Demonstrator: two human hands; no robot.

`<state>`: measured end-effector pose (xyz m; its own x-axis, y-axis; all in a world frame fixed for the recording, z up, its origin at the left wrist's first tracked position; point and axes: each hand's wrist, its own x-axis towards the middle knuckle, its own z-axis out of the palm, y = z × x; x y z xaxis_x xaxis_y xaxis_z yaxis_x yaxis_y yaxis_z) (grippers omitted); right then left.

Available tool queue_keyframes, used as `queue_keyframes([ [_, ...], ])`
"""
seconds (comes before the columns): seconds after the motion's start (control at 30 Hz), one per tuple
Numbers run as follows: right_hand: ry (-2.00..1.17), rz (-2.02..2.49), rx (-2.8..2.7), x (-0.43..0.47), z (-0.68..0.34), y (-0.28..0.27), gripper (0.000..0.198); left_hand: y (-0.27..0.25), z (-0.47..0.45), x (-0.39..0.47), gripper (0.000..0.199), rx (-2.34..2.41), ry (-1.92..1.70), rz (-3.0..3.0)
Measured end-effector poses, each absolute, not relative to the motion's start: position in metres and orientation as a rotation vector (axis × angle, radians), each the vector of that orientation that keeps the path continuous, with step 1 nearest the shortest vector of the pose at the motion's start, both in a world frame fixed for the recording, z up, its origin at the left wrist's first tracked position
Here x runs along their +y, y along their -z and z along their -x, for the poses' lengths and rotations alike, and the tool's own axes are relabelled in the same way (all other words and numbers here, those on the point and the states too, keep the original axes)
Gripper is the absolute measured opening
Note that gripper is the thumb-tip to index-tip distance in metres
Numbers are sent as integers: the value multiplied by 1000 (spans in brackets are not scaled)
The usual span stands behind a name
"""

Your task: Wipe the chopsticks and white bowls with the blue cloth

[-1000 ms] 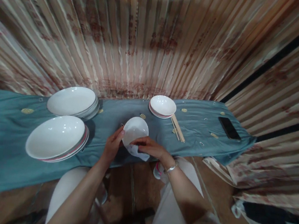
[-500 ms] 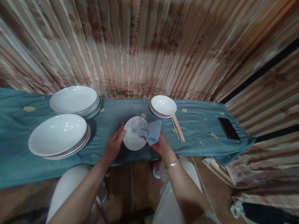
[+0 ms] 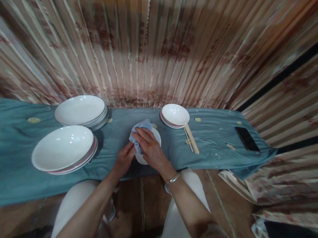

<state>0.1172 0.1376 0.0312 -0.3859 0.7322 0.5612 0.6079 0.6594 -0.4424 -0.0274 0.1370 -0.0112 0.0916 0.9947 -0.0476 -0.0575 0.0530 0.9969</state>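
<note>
A small white bowl (image 3: 157, 135) is held over the near part of the cloth-covered table, largely covered by my hands. My left hand (image 3: 125, 158) is closed on its left rim. A light blue cloth (image 3: 137, 133) lies over the bowl's left side, and my right hand (image 3: 150, 148) is closed on it, pressing it to the bowl. A silver bracelet (image 3: 173, 178) circles my right wrist. Just beyond, to the right, stands a stack of small white bowls (image 3: 175, 114), with chopsticks (image 3: 192, 139) beside it.
On the left are a stack of large white plates (image 3: 80, 109) and, nearer, a stack of large white bowls (image 3: 63, 148). A black phone (image 3: 246, 139) lies at the right on the blue-green tablecloth (image 3: 214, 142). Pleated curtains (image 3: 156, 48) hang behind the table.
My right hand has moved left across the small bowl, carrying the cloth from its right side to its left rim. My left hand still holds the bowl. The view has shifted slightly.
</note>
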Motion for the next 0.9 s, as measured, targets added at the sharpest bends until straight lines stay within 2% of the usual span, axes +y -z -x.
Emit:
queue_keyframes([
  [0.1,-94,1099,-2195,147,-118,-32,40,9,26,136,39,1116,-1135,-1183],
  [0.23,-71,1252,-2123,158,-123,-31,36,5,25,136,47,1114,-1182,-1178],
  [0.47,-174,1604,-1915,173,-141,-18,45,-2,26,132,63,1084,-1078,-1113],
  [0.63,-345,1864,-1833,171,-156,-11,38,-3,28,131,65,1075,-1053,-1113],
  [0.77,-388,1887,-1826,165,-159,-10,36,1,37,133,60,1078,-1067,-1228],
  [0.9,-231,1730,-1853,158,-156,-13,35,7,47,135,56,1122,-1102,-1311],
])
